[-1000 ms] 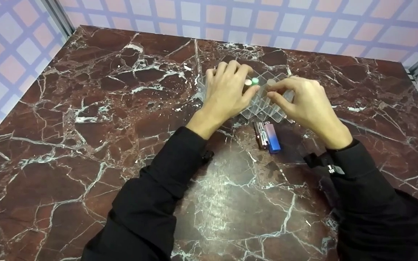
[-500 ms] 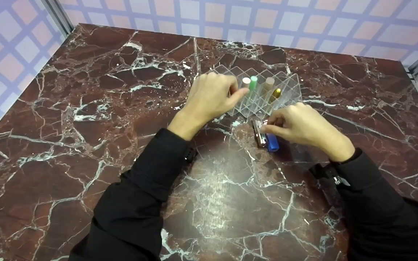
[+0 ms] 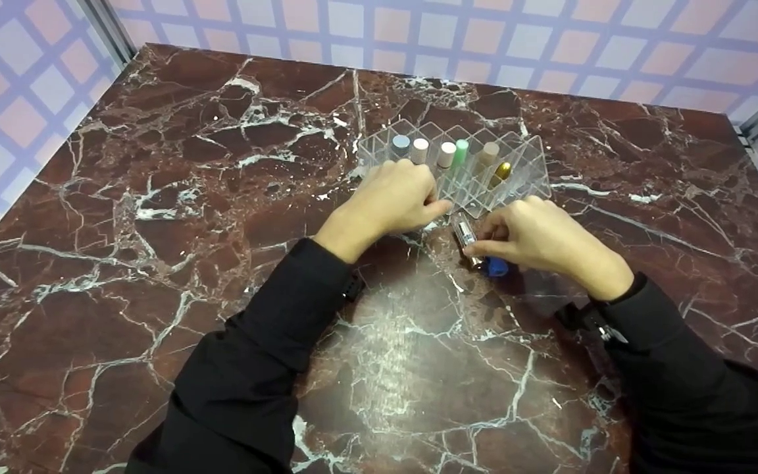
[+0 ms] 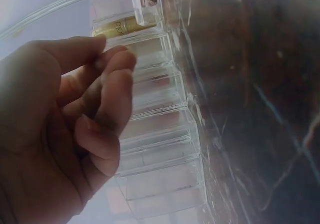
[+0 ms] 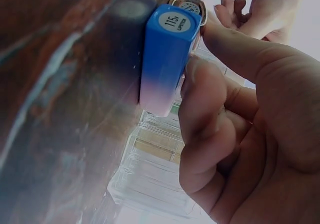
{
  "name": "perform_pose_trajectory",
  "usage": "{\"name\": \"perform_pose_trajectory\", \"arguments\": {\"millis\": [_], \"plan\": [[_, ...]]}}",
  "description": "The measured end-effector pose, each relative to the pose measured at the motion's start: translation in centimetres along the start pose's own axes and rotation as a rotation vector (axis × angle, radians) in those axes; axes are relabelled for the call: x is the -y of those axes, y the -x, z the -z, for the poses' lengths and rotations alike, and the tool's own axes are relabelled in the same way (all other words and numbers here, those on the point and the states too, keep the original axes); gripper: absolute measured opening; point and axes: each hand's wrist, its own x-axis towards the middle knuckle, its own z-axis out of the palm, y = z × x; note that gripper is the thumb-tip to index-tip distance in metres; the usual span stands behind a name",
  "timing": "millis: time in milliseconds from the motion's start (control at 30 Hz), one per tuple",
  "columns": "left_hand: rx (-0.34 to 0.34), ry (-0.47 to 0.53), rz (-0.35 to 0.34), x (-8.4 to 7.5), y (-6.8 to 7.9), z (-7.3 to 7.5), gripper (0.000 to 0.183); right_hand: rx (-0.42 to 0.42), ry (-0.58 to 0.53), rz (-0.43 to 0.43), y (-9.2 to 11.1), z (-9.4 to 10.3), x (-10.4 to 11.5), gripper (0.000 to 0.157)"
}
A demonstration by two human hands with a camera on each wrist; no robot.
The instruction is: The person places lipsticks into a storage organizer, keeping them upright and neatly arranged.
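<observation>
My right hand is at two lipsticks in front of a clear organizer. Its thumb and fingertips pinch a silver, rose-gold-ended lipstick; the exact contact is partly hidden. Right beside that one is a blue-to-pink lipstick, labelled 115 on its end and mostly covered by the hand in the head view. My left hand hovers at the organizer's front left, fingers loosely curled around nothing. In the left wrist view, its thumb and forefinger come close together before the organizer's compartments.
Several tubes stand in the organizer: a grey-blue-topped one, two white-capped, a green one, a tan one and a gold one. The marbled table meets patterned panels behind and at both sides.
My right hand has come down from the organizer to the lipsticks in front, and the silver one has turned slightly. My left hand has drawn back from over the organizer, uncovering its left tubes.
</observation>
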Motion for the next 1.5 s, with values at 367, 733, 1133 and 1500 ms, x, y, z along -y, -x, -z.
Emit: {"name": "perform_pose_trajectory", "arguments": {"millis": [367, 733, 1133, 1500], "plan": [[0.147, 0.010, 0.024, -0.1, 0.1, -0.8, 0.052, 0.048, 0.010, 0.020, 0.0, -0.2, 0.3, 0.036], [0.316, 0.126, 0.074, -0.3, 0.2, -1.3, 0.047, 0.047, 0.005, 0.060, -0.1, -0.8, 1.2, 0.039], [0.369, 0.177, 0.110, -0.2, 0.2, -1.4, 0.048, 0.020, 0.022, 0.059, -0.2, -1.1, 1.7, 0.038], [0.385, 0.177, 0.115, -0.2, 0.2, -1.4, 0.049, 0.017, 0.025, 0.042, -0.3, -1.3, 1.7, 0.036]]}}
